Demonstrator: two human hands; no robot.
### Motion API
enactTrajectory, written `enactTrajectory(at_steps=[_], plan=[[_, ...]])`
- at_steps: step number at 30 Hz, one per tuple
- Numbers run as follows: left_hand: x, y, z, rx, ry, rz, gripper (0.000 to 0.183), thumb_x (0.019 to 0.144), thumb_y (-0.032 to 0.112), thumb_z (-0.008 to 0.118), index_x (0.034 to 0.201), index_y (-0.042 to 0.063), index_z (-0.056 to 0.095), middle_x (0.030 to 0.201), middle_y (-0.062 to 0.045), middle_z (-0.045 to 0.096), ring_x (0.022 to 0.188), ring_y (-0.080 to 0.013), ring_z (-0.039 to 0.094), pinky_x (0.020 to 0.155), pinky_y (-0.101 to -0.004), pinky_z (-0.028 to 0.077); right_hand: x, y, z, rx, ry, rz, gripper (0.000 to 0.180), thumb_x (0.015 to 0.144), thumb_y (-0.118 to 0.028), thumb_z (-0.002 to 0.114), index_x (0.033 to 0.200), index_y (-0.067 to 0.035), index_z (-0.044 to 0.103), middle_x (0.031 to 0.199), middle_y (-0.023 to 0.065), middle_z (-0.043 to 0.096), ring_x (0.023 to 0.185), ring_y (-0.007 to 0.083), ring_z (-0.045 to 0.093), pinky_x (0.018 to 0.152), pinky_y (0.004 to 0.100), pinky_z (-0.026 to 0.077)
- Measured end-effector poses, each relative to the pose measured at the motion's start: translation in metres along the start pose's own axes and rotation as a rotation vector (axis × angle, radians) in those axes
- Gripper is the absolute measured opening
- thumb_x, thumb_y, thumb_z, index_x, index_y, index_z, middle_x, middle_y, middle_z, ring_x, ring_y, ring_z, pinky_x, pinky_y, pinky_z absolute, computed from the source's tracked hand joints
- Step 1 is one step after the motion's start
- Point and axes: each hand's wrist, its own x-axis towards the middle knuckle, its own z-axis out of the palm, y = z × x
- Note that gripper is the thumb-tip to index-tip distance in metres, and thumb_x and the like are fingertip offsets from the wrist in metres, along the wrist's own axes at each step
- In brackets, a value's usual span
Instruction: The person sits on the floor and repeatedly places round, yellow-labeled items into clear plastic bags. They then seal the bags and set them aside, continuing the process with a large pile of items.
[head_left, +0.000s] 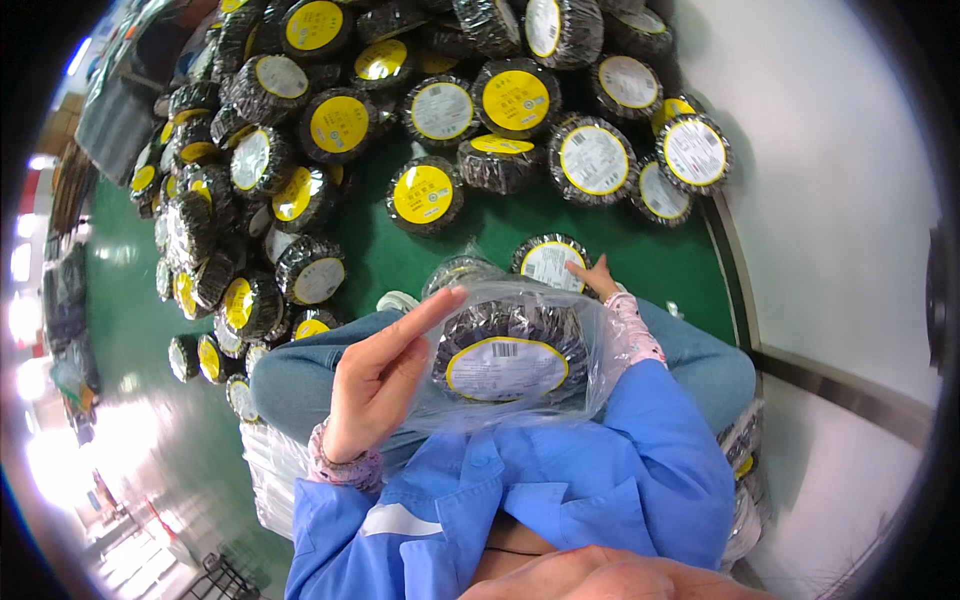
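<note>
A clear plastic bag (607, 352) spreads over my lap. Inside it or behind its film, a round, film-wrapped dark cake (510, 319), apparently dried seaweed, shows its white, yellow-rimmed label. My left hand (382, 382) is at the bag's left edge, index finger stretched along the rim; its other fingers are mostly hidden, and it seems to hold the film. Beyond the bag, my right hand (596, 277) reaches with thumb and finger spread, at the right edge of another white-labelled cake (551, 259). A further wrapped cake (461, 270) stands partly behind the bag.
Many similar cakes with yellow or white labels lie heaped ahead and to the left, including a yellow-labelled one (424, 195) nearby. The green floor (480, 214) shows between them. A white wall (810, 187) rises on the right. White plastic-wrapped packs (274, 480) are beside my left leg.
</note>
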Motion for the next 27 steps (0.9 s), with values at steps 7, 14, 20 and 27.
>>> enactTrajectory(at_steps=[7,14,20,27], plan=[[0.013,-0.004,-0.003,-0.125,0.109,-0.212,0.043,0.099,-0.002,0.04,0.141,0.0,0.049,0.137,-0.005,0.059,0.073,0.0009,0.053,0.063,-0.0155,0.042,-0.029,-0.033,0.009,0.811,-0.371,0.126,0.077,0.081,-0.041,0.078,0.132,0.009,0.051,0.122,0.0169,0.064,0.113,0.0222,0.06,0.101,0.0324,0.044],[0.015,-0.031,0.002,-0.199,0.152,-0.06,0.044,0.105,0.025,0.046,0.14,-0.002,0.047,0.132,-0.008,0.061,0.062,0.0021,0.036,0.054,-0.0156,0.03,-0.156,-0.149,-0.106,0.97,-0.069,-0.473,0.055,0.088,-0.019,0.073,0.134,0.0,0.05,0.123,0.0079,0.063,0.11,0.0163,0.059,0.099,0.0302,0.044],[0.022,-0.02,0.025,-0.217,-0.027,-0.044,0.066,0.101,0.045,0.051,0.141,-0.006,0.041,0.132,-0.011,0.057,0.116,-0.0143,0.053,0.099,-0.0288,0.043,-0.322,-0.201,-0.143,0.519,-0.258,-1.092,0.107,0.082,-0.034,0.079,0.157,-0.007,0.007,0.154,0.0129,0.033,0.14,0.0255,0.036,0.115,0.0398,0.031],[0.007,-0.043,0.013,-0.176,-0.099,0.24,0.062,0.099,0.029,0.06,0.148,0.0,0.036,0.144,-0.006,0.05,0.113,-0.0107,0.056,0.091,-0.0241,0.048,-0.347,-0.204,-0.113,0.932,-0.403,-0.342,0.058,0.096,-0.043,0.057,0.134,0.001,0.053,0.133,0.0159,0.059,0.117,0.0261,0.06,0.102,0.0382,0.048]])
